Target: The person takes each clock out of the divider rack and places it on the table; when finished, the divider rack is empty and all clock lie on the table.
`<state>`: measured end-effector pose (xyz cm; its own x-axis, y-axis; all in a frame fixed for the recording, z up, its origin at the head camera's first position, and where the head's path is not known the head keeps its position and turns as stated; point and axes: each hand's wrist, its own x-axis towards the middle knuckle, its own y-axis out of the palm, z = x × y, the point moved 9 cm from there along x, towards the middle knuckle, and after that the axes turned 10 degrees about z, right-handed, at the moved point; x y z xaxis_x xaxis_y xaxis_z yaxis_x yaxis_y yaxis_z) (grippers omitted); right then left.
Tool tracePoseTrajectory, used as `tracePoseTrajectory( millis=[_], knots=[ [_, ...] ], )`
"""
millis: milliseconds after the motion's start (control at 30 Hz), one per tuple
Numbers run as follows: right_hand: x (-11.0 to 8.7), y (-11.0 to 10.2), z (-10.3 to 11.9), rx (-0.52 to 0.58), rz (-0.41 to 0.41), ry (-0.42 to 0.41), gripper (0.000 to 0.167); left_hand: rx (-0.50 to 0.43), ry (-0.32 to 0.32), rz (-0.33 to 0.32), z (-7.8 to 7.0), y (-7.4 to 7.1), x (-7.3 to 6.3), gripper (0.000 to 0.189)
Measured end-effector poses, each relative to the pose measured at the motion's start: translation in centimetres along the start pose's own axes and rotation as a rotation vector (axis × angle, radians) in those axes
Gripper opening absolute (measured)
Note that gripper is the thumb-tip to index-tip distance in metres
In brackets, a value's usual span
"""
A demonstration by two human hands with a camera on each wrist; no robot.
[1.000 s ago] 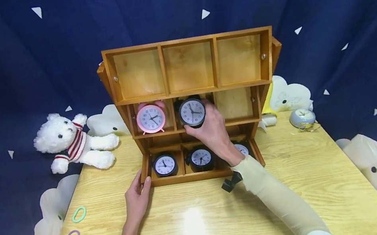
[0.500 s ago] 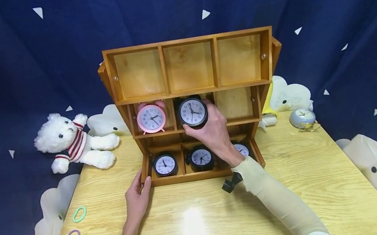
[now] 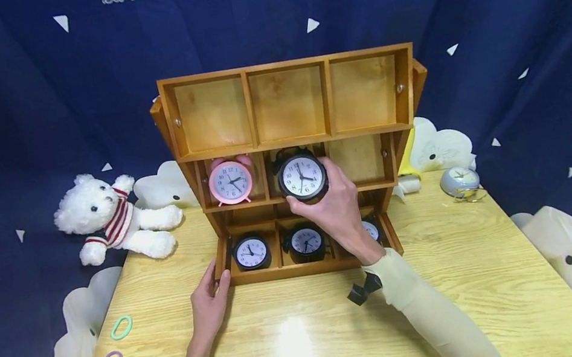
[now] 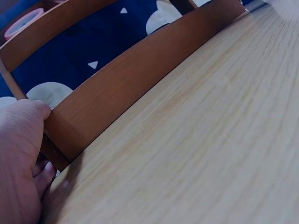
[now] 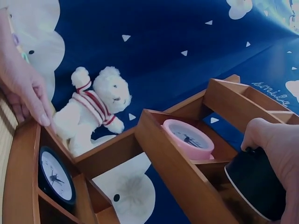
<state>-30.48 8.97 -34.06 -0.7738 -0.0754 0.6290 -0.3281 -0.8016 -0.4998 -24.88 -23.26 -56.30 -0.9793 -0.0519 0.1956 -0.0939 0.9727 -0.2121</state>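
My right hand (image 3: 334,203) grips a black alarm clock (image 3: 302,176) by its lower right side, in front of the middle compartment of the shelf's middle tier. Its white dial faces me in the head view; in the right wrist view its dark casing (image 5: 256,184) shows beside the fingers. A three-tier wooden shelf (image 3: 292,142) stands on the table. My left hand (image 3: 210,302) holds the bottom tier's left front corner, with the thumb over the corner (image 4: 63,133) in the left wrist view. To the left of the held clock sits a pink twin-bell clock (image 3: 230,182).
In the bottom tier lie a left black clock (image 3: 250,252), a middle one (image 3: 306,242) and a right one (image 3: 372,230), partly hidden by my arm. A white teddy bear (image 3: 110,218), hair ties (image 3: 121,328), a bluish clock (image 3: 459,180) and glasses (image 3: 469,195) lie around.
My right hand has drawn the black clock a little right, down and toward me, away from the middle compartment. The left hand has stayed on the shelf corner.
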Motion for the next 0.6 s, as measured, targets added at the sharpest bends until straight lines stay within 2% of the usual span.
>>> tracePoseTrajectory(
  millis=[200, 433, 600],
  knots=[
    [-0.6, -1.1, 0.0, -0.006, 0.003, 0.011, 0.082, 0.004, -0.001, 0.006, -0.1, 0.1, 0.0, 0.052],
    [-1.5, -2.5, 0.5, 0.007, -0.013, -0.013, 0.080, 0.012, -0.001, -0.007, -0.1, -0.1, -0.1, 0.051],
    [-2.8, -4.0, -0.1, -0.005, -0.035, 0.001, 0.082, 0.011, 0.000, -0.007, 0.2, 0.0, -0.1, 0.050]
  ],
)
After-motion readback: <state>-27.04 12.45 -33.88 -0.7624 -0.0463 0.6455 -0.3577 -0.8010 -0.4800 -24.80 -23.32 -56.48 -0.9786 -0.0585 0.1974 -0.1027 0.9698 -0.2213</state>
